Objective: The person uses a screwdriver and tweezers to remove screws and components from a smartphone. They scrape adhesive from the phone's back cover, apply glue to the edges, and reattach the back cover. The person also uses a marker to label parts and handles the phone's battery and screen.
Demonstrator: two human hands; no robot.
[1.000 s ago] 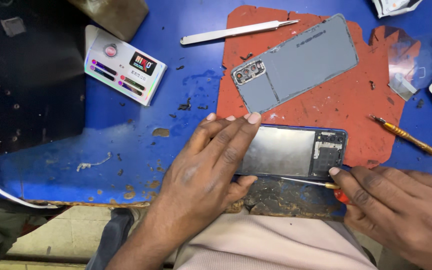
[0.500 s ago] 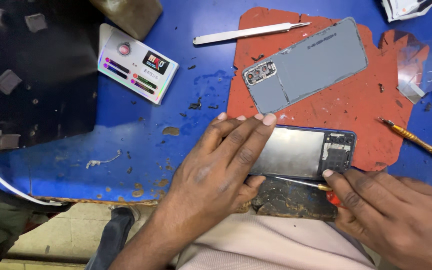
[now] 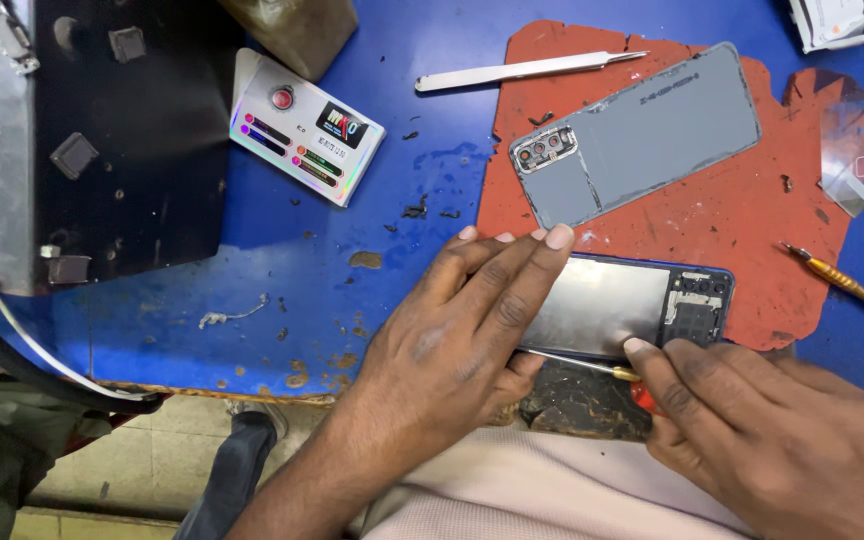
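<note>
Both arms are bare from the wrists up as far as the view reaches, with no sleeves, rings, watch or bands. The left hand (image 3: 452,345) and right hand (image 3: 762,430) have short, pale, trimmed fingernails. Light beige cloth covers the lap below them.

Single head-worn view, looking steeply down, close above scuffed blue workbench top (image 3: 352,200); near bench edge and lap at frame bottom.

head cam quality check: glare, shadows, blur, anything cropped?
Head view: sharp overall, even light. Soft glare on the opened phone and holographic card. Left hand covers the phone's left end; right hand runs off the bottom-right edge. Black mat is dark, low detail.
</note>
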